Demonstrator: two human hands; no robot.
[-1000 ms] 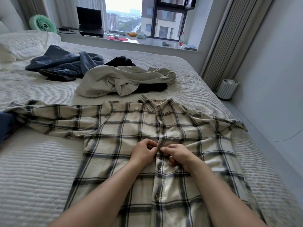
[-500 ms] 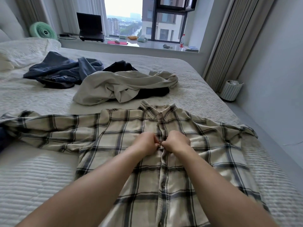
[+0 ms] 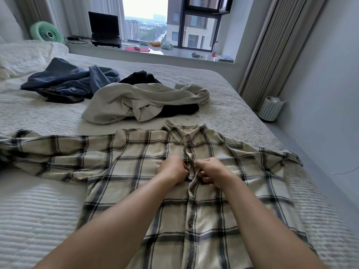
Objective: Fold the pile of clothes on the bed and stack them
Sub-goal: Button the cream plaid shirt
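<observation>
A cream plaid shirt (image 3: 136, 164) lies spread face up on the bed (image 3: 38, 206), collar away from me and sleeves out to both sides. My left hand (image 3: 172, 168) and my right hand (image 3: 210, 169) meet at its button placket mid-chest, and each pinches one edge of the front. Behind the shirt lies a crumpled cream garment (image 3: 139, 100) over a black one (image 3: 180, 110). Further left sits a heap of blue denim clothes (image 3: 68, 80).
A white pillow (image 3: 25, 57) lies at the bed's far left. The windowsill holds a green fan (image 3: 47, 33), a laptop (image 3: 104, 30) and a bottle (image 3: 214, 49). A ribbed bin (image 3: 271, 108) stands on the floor at the right beside the wall.
Both hands moved up the placket from the lower chest toward the collar. The view tilted down slightly.
</observation>
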